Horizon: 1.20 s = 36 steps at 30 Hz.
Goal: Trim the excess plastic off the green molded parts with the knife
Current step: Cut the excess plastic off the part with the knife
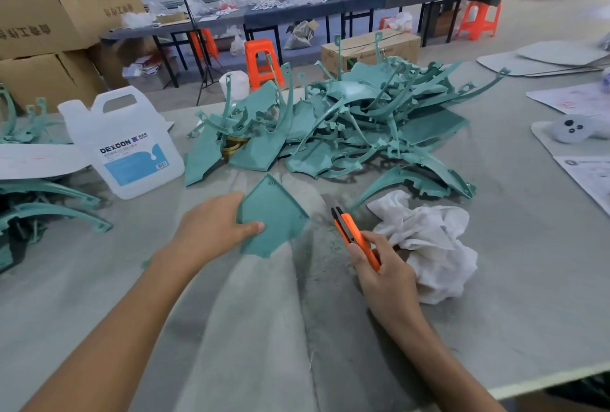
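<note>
Left hand [214,230] grips a flat green panel [272,216] at its left edge, thumb laid on top, the piece lying on the grey counter [511,296] at centre frame. Right hand [384,271] is wrapped around an orange knife [355,235] (tip pointing up-left, apart from the panel), just beside a crumpled white rag [429,246]. A heap of green molded parts [330,124] sits above centre; a white jug [125,144] stands at left.
</note>
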Available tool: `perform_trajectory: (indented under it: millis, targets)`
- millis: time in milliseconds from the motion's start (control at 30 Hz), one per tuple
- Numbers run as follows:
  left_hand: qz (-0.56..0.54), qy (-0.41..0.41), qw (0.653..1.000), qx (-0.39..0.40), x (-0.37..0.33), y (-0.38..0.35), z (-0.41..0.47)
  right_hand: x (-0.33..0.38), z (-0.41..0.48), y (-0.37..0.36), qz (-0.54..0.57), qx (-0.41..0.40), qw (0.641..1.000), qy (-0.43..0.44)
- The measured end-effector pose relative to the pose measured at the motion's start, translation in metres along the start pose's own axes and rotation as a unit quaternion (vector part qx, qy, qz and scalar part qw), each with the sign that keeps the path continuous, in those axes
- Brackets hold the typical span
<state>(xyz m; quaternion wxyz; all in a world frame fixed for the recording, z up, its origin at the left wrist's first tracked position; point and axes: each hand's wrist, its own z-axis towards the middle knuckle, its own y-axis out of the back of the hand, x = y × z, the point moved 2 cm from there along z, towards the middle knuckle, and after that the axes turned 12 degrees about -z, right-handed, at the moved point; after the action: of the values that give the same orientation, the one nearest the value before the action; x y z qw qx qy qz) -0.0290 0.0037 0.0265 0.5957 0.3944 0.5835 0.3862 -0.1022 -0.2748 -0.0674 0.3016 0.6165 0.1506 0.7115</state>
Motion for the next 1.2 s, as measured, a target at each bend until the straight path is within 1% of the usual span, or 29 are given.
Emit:
perform_trajectory:
  millis: [67,133,267,333,467,533,600,667,733,800,867,967,1033,1100,1167,1200]
  targets:
    - [-0.020,0.002,0.999,0.042,-0.007,0.000,-0.016,0.004,0.002,-0.006,0.000,0.020,1.000,-0.011]
    - [-0.032,0.001,0.998,0.058,-0.016,0.000,-0.032,0.015,0.000,-0.016,-0.003,0.056,0.998,-0.014]
    - [-0.034,-0.007,0.998,0.047,-0.033,-0.007,-0.054,0.036,-0.011,-0.045,0.019,0.135,0.990,-0.022]
    - [-0.025,-0.013,0.999,0.042,-0.040,-0.011,-0.058,0.040,-0.011,-0.055,-0.001,0.159,0.986,-0.044]
    - [-0.033,0.004,0.998,0.051,-0.048,-0.008,-0.057,0.048,-0.013,-0.060,0.006,0.193,0.979,-0.071]
    - [-0.034,0.015,0.997,0.063,-0.050,-0.008,-0.056,0.054,-0.015,-0.059,0.030,0.189,0.979,-0.070]
    - [-0.038,0.025,0.997,0.068,-0.050,-0.008,-0.057,0.066,-0.015,-0.053,0.073,0.160,0.983,-0.057]
    - [-0.045,0.030,0.996,0.070,-0.049,-0.007,-0.058,0.081,-0.012,-0.044,0.132,0.138,0.981,-0.021]
    - [-0.054,0.037,0.995,0.077,-0.048,-0.006,-0.060,0.094,-0.009,-0.036,0.198,0.134,0.971,0.002]
    - [-0.054,0.044,0.995,0.078,-0.046,-0.005,-0.060,0.093,-0.005,-0.033,0.233,0.117,0.965,-0.024]
    - [-0.054,0.052,0.994,0.075,-0.045,-0.005,-0.062,0.083,-0.007,-0.038,0.210,0.117,0.968,-0.073]
    - [-0.060,0.055,0.994,0.072,-0.047,-0.006,-0.062,0.071,-0.020,-0.053,0.150,0.185,0.965,-0.112]
    - [-0.066,0.051,0.994,0.070,-0.049,-0.007,-0.062,0.077,-0.025,-0.052,0.157,0.183,0.966,-0.094]
    - [-0.071,0.043,0.994,0.072,-0.051,-0.006,-0.063,0.094,-0.021,-0.041,0.194,0.166,0.966,-0.043]
    - [-0.064,0.034,0.994,0.078,-0.053,-0.005,-0.065,0.110,-0.017,-0.030,0.250,0.172,0.953,0.012]
    - [-0.055,0.031,0.995,0.079,-0.053,-0.006,-0.066,0.113,-0.015,-0.025,0.272,0.167,0.948,0.015]
